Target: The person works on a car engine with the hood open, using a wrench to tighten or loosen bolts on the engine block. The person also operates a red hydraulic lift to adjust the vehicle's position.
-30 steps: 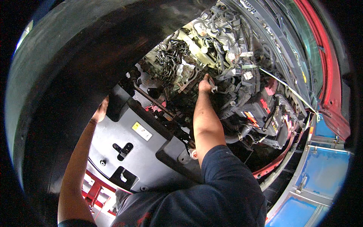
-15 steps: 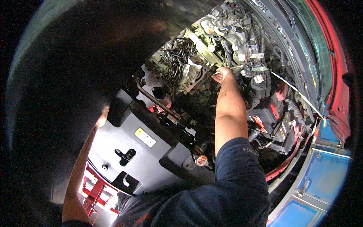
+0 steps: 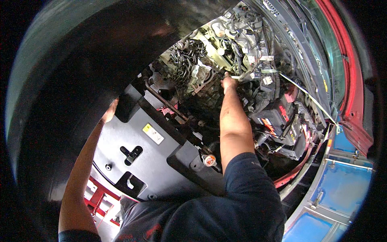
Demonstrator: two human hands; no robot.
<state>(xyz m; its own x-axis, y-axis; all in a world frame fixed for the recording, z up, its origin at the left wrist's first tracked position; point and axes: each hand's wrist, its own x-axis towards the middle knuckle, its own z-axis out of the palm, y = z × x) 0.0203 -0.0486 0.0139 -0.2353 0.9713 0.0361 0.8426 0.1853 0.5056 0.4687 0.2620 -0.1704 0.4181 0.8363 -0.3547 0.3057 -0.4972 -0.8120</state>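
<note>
Engine of dirty, pale metal (image 3: 217,58) sits beyond the flat grey plastic panel (image 3: 155,165); right hand (image 3: 228,82) is in there, fingers part-curled, can't tell on what. Left hand (image 3: 109,111) is at the panel's left edge, grip unclear tbh.

The grimy engine (image 3: 215,51) lies exposed, its metal pale in the upper part and darker below. The broad grey cover (image 3: 161,159) lies just in front of it, smooth-faced and pierced by dark openings.

Engine bay (image 3: 288,177), grey cover (image 3: 161,165), battery (image 3: 278,123)
</note>
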